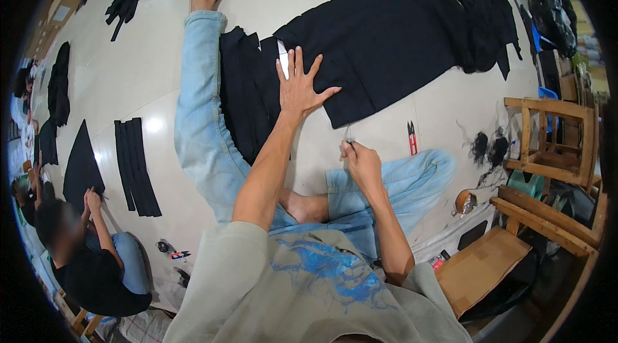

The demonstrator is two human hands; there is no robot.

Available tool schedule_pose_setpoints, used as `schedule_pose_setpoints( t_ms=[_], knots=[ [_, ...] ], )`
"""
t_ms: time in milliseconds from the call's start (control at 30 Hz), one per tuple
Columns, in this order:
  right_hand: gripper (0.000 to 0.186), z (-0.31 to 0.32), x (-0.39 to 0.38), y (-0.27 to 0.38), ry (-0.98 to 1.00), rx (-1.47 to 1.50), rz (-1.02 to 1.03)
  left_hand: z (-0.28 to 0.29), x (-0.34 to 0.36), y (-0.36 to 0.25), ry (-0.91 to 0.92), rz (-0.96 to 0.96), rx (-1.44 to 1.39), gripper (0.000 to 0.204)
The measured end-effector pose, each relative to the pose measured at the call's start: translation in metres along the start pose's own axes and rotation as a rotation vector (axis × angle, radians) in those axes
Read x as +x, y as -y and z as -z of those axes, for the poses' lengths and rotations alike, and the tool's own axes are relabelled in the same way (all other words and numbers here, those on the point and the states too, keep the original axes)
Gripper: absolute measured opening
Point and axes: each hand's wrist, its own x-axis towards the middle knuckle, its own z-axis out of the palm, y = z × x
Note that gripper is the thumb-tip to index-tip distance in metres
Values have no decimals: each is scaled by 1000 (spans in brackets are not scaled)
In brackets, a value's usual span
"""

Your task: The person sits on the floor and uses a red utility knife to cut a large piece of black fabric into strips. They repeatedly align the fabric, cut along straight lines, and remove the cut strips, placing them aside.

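- At the far left we see a black cloth bundle (59, 82) on the floor.
- Below it a co-worker (90, 282) sits with both hands at the lower end of a triangular black cloth (82, 159).
- Next lie black strips (136, 166), side by side and well apart from our work.
- Our outstretched left leg (205, 85) walls off that side, right beside a smaller black cloth (239, 92).
- Our left hand (300, 90) holds nothing: it lies flat, fingers spread, at the left edge of the large black cloth (399, 34); its forearm crosses over the smaller cloth, hiding part of it.
- The large cloth stretches across the floor before us, bunched at its far right.
- Our right hand (365, 166) grips a slim tool (348, 145), tip near the cloth's lower edge; we cannot tell whether they touch.
- Our bent right leg (418, 182) sits close by, red-handled snips (412, 138) just beyond it.
- Further right: thread tangles (479, 148), cardboard (483, 269) and a wooden stool (526, 164).
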Motion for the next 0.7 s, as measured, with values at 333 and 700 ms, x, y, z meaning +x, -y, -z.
schedule_pose_setpoints(
  t_ms=[333, 700],
  knots=[
    [35, 5, 36, 21, -465, 1960, 214, -3, 0, 1, -80, 9, 36, 98],
    [40, -2, -74, -30, -527, 1900, 37, -1, 0, -5, 39, 23, 36, 105]
  ],
)
